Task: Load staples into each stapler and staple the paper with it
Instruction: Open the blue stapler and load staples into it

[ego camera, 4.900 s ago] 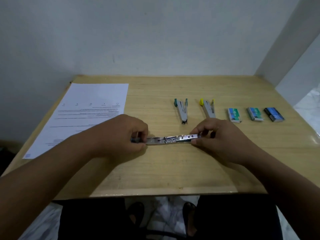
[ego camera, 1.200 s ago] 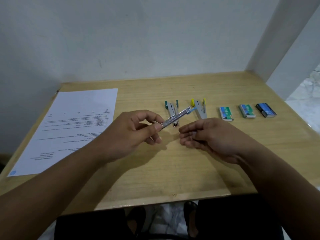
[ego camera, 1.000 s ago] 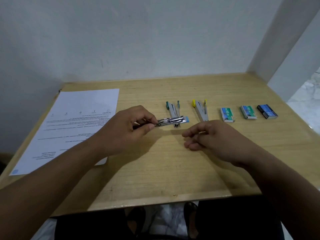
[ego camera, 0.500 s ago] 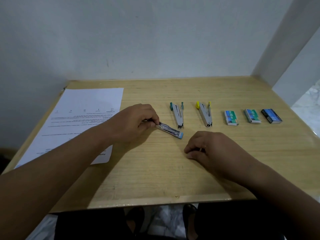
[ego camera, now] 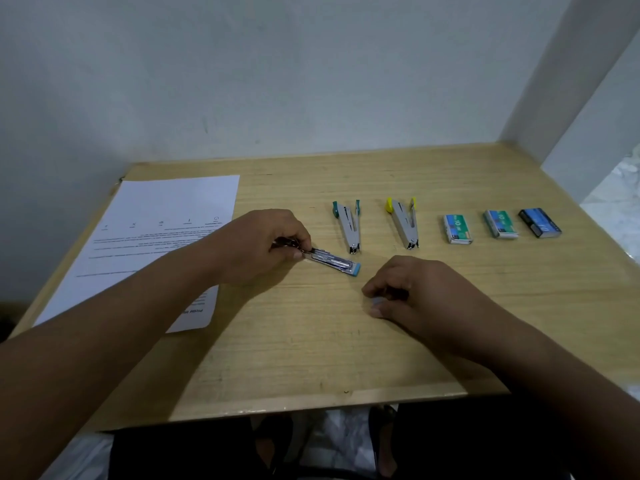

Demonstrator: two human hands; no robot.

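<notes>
My left hand (ego camera: 256, 244) grips the rear end of a metal stapler with a light-blue tip (ego camera: 334, 263), which lies closed on the wooden table (ego camera: 311, 348) pointing right and toward me. My right hand (ego camera: 415, 292) rests on the table just right of that tip, its fingers loosely curled with nothing visibly in them. A green-capped stapler (ego camera: 348, 225) and a yellow-capped stapler (ego camera: 403, 221) lie side by side behind my hands. The printed sheet of paper (ego camera: 166, 216) lies at the left, partly under my left forearm.
Three small staple boxes sit in a row at the right: a blue-green one (ego camera: 457, 229), a green one (ego camera: 501, 224) and a dark blue one (ego camera: 540, 222). Walls border the table at the back and right. My legs show below the front edge.
The blue-tipped stapler, held open between both hands earlier, is now closed and lowered to the table in my left hand. My right hand let go and settled on the table.
</notes>
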